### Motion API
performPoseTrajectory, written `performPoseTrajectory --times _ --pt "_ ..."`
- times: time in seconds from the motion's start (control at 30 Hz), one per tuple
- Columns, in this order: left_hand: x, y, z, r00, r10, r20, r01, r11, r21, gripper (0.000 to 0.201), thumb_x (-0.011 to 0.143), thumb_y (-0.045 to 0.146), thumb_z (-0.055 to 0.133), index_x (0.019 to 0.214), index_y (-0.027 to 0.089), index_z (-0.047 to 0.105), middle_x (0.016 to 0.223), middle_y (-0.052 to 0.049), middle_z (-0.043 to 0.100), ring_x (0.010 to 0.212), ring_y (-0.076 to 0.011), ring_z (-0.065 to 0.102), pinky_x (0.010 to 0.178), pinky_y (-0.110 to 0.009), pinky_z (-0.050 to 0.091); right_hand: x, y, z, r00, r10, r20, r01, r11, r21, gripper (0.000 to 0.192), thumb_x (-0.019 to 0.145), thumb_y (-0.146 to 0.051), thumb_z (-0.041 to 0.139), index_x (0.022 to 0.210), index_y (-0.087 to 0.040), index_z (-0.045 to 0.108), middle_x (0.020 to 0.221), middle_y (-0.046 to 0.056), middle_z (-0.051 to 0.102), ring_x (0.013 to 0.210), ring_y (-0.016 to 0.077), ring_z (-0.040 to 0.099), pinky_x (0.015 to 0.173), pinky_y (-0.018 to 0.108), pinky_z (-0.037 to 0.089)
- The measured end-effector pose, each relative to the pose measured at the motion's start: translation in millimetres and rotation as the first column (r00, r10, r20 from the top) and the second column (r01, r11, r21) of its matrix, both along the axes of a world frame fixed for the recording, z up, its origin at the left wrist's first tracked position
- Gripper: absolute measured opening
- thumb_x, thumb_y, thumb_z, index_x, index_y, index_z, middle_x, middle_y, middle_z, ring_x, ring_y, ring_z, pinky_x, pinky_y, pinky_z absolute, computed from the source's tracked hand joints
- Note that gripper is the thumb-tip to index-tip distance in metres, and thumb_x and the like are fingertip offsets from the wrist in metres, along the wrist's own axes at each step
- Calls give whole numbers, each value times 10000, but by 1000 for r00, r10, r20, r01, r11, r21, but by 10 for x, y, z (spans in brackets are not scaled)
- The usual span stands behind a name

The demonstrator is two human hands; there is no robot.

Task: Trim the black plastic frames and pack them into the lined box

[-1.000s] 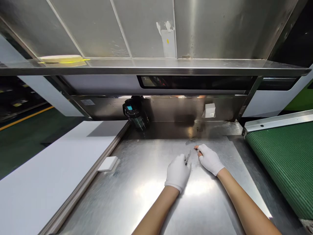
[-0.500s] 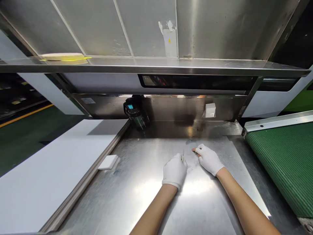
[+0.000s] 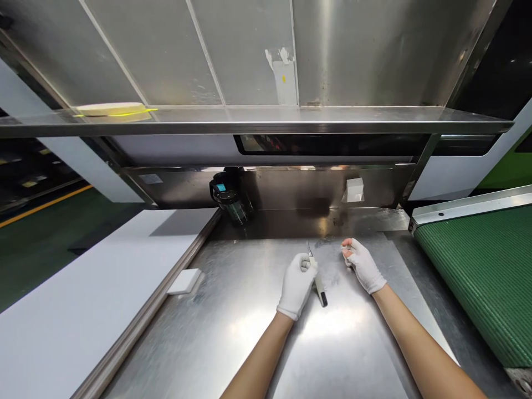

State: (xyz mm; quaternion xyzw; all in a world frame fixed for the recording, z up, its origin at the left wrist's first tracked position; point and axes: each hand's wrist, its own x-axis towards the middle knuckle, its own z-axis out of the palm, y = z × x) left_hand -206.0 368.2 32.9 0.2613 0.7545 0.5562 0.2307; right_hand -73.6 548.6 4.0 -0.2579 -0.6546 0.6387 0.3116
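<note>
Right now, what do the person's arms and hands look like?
Left hand: white fabric glove, ending at the wrist. Right hand: similar white glove, some fingertips bare. Forearms are bare; no sleeves or wristwear in view.

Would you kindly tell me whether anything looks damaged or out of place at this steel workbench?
Yes: on the grey metal back panel, above the steel shelf, the flat white strip has a ragged top edge, as though torn. A dark smudge also marks the silvery steel worktop, left of the white-gloved right hand.
</note>
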Motion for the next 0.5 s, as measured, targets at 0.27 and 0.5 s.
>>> performPoseTrajectory --times 0.27,0.5 --pt "46 -53 -9 998 -53 41 52 998 39 342 879 563 720 1023 258 662 893 26 622 767 -182 625 642 -269 563 -23 9 4 990 -61 -126 39 986 -164 562 775 -667 897 994 -272 562 790 -66 562 610 107 376 566 253 316" --pt "70 -44 30 995 -59 77 54 997 59 397 853 590 755 1037 245 689 920 8 643 793 -184 612 645 -270 565 -17 -119 53 999 1 -44 -5 996 -93 671 869 -798 828 1192 -215 748 836 -3 717 556 120 401 550 287 330"
